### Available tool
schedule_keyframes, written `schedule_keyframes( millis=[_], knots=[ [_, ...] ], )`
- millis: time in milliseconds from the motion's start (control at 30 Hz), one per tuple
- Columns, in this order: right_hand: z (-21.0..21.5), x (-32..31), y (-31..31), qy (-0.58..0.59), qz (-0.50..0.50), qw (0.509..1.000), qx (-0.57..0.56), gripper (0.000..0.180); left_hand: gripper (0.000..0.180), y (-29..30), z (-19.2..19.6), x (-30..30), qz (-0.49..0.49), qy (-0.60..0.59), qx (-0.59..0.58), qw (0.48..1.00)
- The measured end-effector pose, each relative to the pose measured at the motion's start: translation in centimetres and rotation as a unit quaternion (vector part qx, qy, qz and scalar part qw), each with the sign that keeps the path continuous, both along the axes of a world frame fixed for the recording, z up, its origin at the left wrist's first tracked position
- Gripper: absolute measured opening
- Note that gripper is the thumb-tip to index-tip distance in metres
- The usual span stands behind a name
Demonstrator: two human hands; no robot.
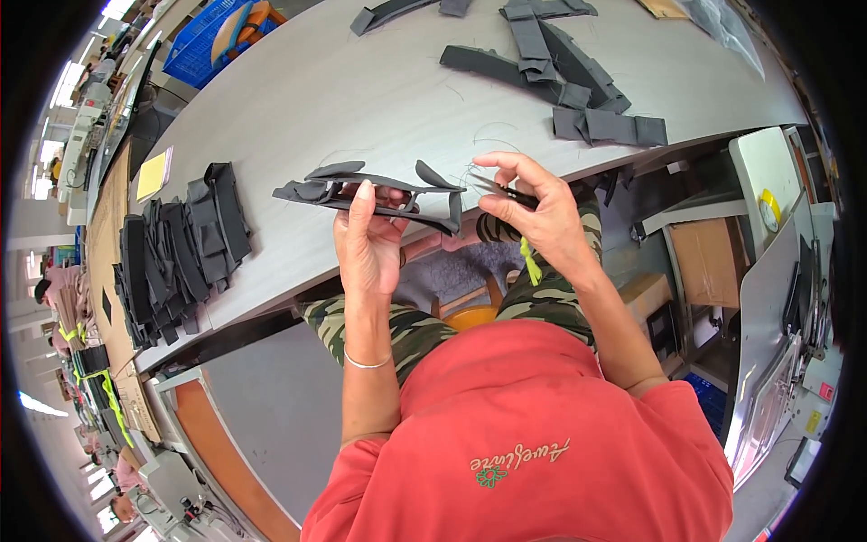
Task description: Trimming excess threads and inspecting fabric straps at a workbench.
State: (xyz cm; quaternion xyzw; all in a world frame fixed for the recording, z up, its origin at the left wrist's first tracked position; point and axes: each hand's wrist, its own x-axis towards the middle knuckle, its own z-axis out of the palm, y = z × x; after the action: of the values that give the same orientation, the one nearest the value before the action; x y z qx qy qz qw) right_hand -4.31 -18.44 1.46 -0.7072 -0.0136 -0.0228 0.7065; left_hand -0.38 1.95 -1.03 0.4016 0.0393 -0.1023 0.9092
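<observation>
My left hand (368,237) is closed around a dark grey sewn fabric piece (397,190), thumb on its near side, above the table's front edge. The piece stands open like a loop, with flaps sticking up at its top. In my right hand (540,217) is a small pair of thread snips (506,191), pinched between thumb and fingers, blades pointing left at the right end of the piece. Fine loose threads show beside the blades. A yellow-green ribbon (531,262) hangs below that hand.
Stacked dark fabric pieces (181,248) lie on the table's left side, near a yellow notepad (154,174). More such pieces (551,72) are spread at the far right. A blue crate (203,45) stands beyond the table's far left edge. Cardboard boxes (704,262) sit below right.
</observation>
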Motion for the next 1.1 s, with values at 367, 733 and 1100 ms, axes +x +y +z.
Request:
schedule_keyframes(
  millis=[367,733,1100],
  knots=[
    [-1.1,0.4,1.4,0.007,0.013,1.000,-0.011,0.008,0.035,0.0,-0.5,-0.1,-0.029,0.001,0.053,0.998],
    [-1.6,1.2,1.5,0.147,-0.064,0.948,0.274,0.013,0.090,-1.2,0.2,-0.5,-0.078,-0.091,0.157,0.980],
    [-1.2,0.9,2.4,0.098,-0.011,0.980,0.175,0.017,0.032,-3.1,0.5,0.5,0.015,-0.057,0.169,0.984]
  ],
)
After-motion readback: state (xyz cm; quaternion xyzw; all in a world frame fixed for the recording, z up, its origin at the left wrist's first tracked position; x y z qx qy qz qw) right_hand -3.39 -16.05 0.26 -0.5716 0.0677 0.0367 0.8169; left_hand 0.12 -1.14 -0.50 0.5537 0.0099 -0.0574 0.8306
